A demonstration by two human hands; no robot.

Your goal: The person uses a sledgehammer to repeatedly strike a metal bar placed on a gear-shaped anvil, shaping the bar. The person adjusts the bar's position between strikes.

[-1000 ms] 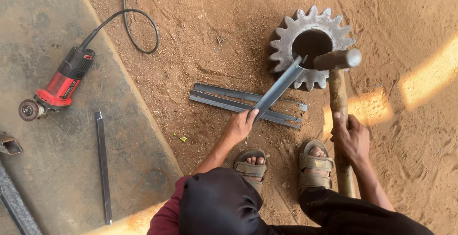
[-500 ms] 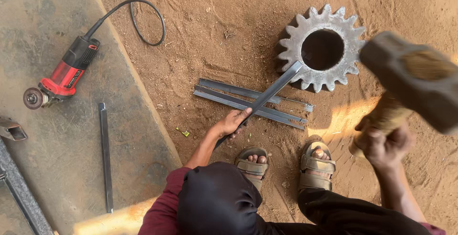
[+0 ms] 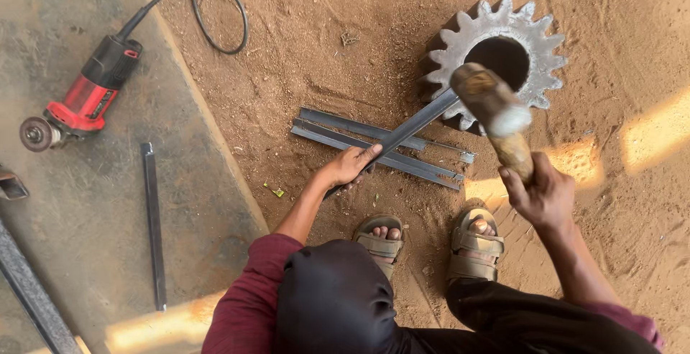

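The left hand [image 3: 350,166] has a closed grip on the near end of a long flat grey steel bar [image 3: 413,125], propping its far end on the big toothed steel gear [image 3: 496,56] lying in the dirt, so the gear backs it like an anvil. The right hand [image 3: 544,197] is wrapped round a wooden-handled sledgehammer [image 3: 491,104], its head right over that propped end. Two more flat steel strips [image 3: 381,145] lie under the bar.

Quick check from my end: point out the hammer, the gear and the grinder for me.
hammer [image 3: 491,100]: head view, on the blurred head above the gear's rim.
gear [image 3: 540,45]: head view, on the toothed ring right of the bore.
grinder [image 3: 86,101]: head view, on the red body.
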